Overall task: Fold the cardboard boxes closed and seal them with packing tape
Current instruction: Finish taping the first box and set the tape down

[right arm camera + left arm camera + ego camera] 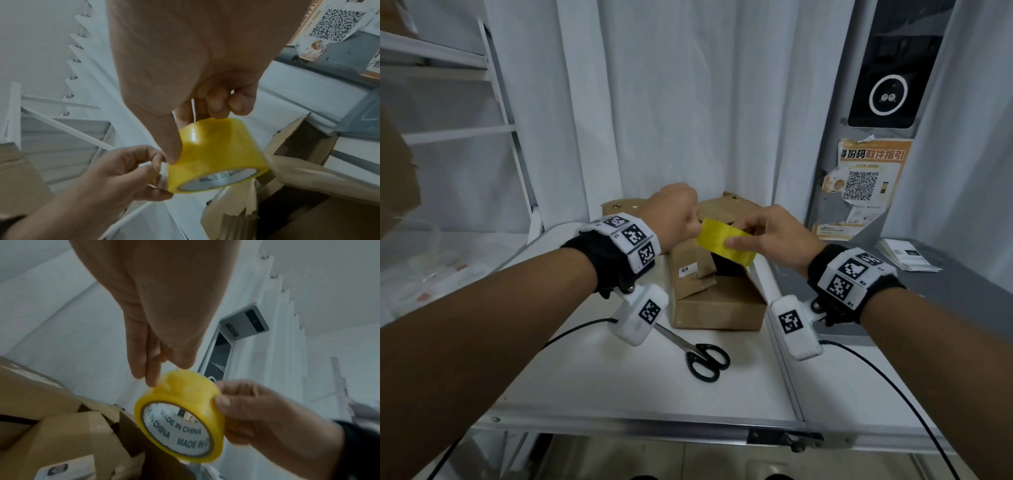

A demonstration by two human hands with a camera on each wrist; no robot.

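Note:
A yellow roll of packing tape point(722, 241) point(185, 394) point(218, 149) is held in the air over an open brown cardboard box point(717, 303) with torn, raised flaps. My right hand point(740, 236) point(195, 134) grips the roll, thumb on the near side and fingers on the far rim. My left hand point(693, 224) point(159, 173), fingers curled, pinches the roll's left edge; in the left wrist view its fingertips point(148, 378) touch the roll's rim. No loose tape end shows clearly. A second cardboard box point(736, 205) lies behind the first.
Black-handled scissors point(705, 359) lie on the white table point(602, 387) just in front of the box. A grey counter point(955, 294) with paper slips point(907, 255) adjoins on the right. White shelving point(448, 130) stands at the left, curtains behind. Black cables trail from both wrists.

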